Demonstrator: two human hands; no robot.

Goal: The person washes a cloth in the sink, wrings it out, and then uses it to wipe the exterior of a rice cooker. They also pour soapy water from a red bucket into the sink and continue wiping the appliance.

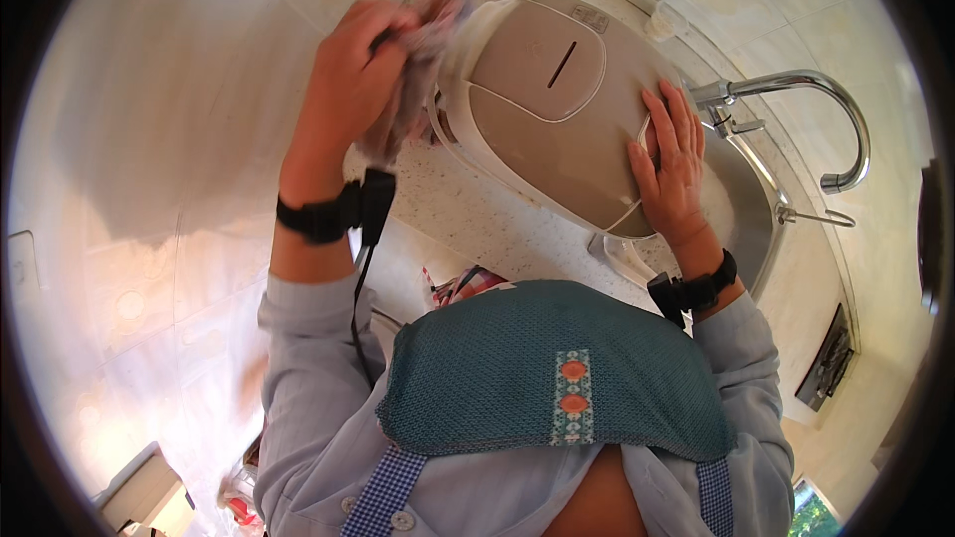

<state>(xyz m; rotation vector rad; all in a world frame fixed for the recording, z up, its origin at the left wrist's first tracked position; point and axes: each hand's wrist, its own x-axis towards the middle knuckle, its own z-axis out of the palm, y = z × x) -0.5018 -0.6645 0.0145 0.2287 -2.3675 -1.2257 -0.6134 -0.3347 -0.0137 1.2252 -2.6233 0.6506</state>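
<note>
A taupe and white rice cooker [548, 156] sits on the speckled countertop beside the sink, its lid closed and a slotted vent cover [539, 52] on top. In my left hand [357, 63] is a crumpled cloth [406, 104], pressed close to the cooker's left end; both are blurred. My right hand [674, 164] lies flat on the lid's right end, thumb apart from the fingers. It partly covers a small panel or button [651, 145]. Each wrist wears a black strap with a small device.
A chrome faucet [850, 112] arches over the steel sink [753, 253] on the right. Behind the cooker, a small translucent container [664, 21] stands by the wall. A tiled wall [149, 164] rises at left. A dark flat object [824, 358] lies on the right counter.
</note>
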